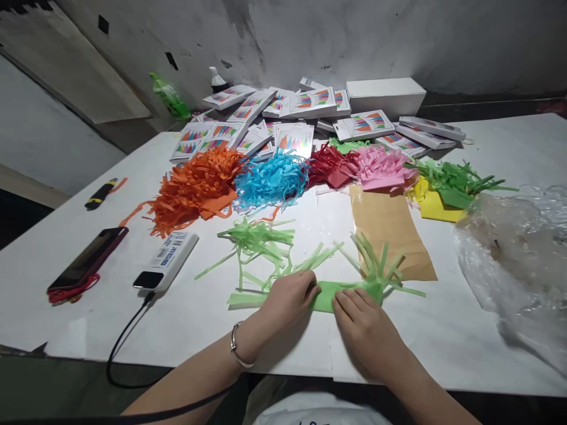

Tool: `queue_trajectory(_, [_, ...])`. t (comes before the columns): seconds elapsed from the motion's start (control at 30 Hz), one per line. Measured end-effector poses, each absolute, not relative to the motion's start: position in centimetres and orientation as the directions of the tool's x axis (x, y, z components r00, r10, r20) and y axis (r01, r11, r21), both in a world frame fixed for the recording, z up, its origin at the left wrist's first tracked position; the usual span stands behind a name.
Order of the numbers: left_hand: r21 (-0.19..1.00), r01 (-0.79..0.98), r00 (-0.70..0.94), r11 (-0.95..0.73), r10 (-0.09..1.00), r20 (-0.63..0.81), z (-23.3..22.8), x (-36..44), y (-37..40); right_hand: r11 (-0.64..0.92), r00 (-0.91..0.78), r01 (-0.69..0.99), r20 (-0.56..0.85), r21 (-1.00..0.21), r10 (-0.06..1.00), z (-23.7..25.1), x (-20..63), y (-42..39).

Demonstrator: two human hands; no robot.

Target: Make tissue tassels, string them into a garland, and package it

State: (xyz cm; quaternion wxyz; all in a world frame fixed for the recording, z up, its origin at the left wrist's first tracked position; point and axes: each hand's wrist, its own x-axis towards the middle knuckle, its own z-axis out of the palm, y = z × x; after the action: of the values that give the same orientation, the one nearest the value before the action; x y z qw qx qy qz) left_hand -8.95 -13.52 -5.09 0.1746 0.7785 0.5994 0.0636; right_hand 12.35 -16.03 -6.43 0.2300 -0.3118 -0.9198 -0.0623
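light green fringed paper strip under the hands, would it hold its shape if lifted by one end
Probably not. The light green fringed paper strip looks thin, and its cut fringes already splay in all directions, so it would likely droop. It seems very light, and the narrow fringes could tear easily. Both the left hand and right hand press it flat.

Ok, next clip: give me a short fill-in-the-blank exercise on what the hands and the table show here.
1. Both hands, left hand and right hand, press on a strip of fringed paper whose colour is light ____.
2. The orange shredded paper pile lies directly beside the ____ pile.
3. The left wrist wears a silver ____.
4. The white power bank lies next to a ____ with a red cable.

Missing words: green; blue; bracelet; phone
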Motion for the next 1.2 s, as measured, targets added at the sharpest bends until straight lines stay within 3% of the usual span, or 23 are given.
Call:
queue_trajectory(0.1, [0.339, 0.900, 0.267, -0.274, 0.961, 0.069, -5.1, -9.4, -13.6, 0.779, -0.689, 0.627, 0.457, -0.014, 0.563, -7.3, 12.2, -16.3])
queue_trajectory(0.2, [0.254, 0.815, 0.440, -0.520, 0.842, 0.313, -4.7, -9.7, -14.2, 0.749, -0.605, 0.656, 0.528, -0.095, 0.596, -7.4, 12.4, -16.4])
queue_trajectory(0.33, [0.142, 0.676, 0.666, -0.723, 0.682, 0.302, -4.8, -9.4, -14.9, 0.729, -0.530, 0.629, 0.538, -0.269, 0.656, -7.0, 12.3, -16.6])
queue_trajectory(0.47, [0.118, 0.638, 0.708, -0.761, 0.640, 0.297, -5.7, -9.4, -15.1, 0.734, -0.600, 0.640, 0.448, -0.229, 0.663, -6.9, 12.6, -16.4])
queue_trajectory(0.57, [0.197, 0.635, 0.689, -0.747, 0.663, 0.294, -5.9, -9.8, -15.4, 0.724, -0.592, 0.633, 0.429, -0.276, 0.682, -6.8, 13.5, -16.1])
queue_trajectory(0.73, [0.288, 0.794, 0.494, -0.535, 0.845, 0.206, -5.6, -10.1, -15.7, 0.604, -0.478, 0.704, 0.378, -0.375, 0.793, -6.4, 14.2, -15.7])
queue_trajectory(0.9, [0.209, 0.910, 0.353, -0.359, 0.933, 0.066, -5.4, -9.6, -15.1, 0.460, -0.379, 0.856, 0.320, -0.233, 0.868, -6.8, 13.2, -15.4])
queue_trajectory(1.03, [0.183, 0.932, 0.315, -0.314, 0.949, 0.023, -5.3, -9.0, -14.9, 0.391, -0.322, 0.907, 0.340, -0.156, 0.884, -6.8, 12.8, -15.3])
queue_trajectory(1.1, [0.179, 0.933, 0.311, -0.311, 0.950, 0.028, -5.2, -8.9, -14.9, 0.427, -0.332, 0.888, 0.405, -0.170, 0.852, -6.6, 12.8, -15.4])
queue_trajectory(1.2, [0.185, 0.934, 0.299, -0.307, 0.952, 0.070, -5.3, -8.9, -15.1, 0.633, -0.512, 0.751, 0.438, -0.190, 0.739, -6.6, 12.7, -15.7])
